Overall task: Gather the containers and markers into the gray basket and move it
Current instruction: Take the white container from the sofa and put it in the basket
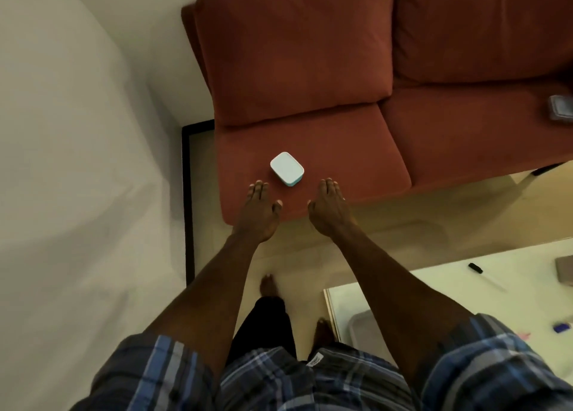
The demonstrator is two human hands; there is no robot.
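A small white container with a teal base [286,168] lies on the left seat cushion of a rust-red sofa [310,125]. My left hand [259,207] reaches over the cushion's front edge, just below and left of the container, fingers extended and empty. My right hand [328,207] hovers just below and right of it, also open and empty. Neither hand touches the container. A gray basket [361,325] shows partly on the white table at lower right, behind my right forearm. A black-capped marker [483,275] lies on that table.
A dark container [561,107] sits on the sofa's right cushion at the frame edge. The white table [434,286] also holds a small blue item [561,328] and a gray box [565,269]. A black-framed panel [187,200] stands against the wall left of the sofa.
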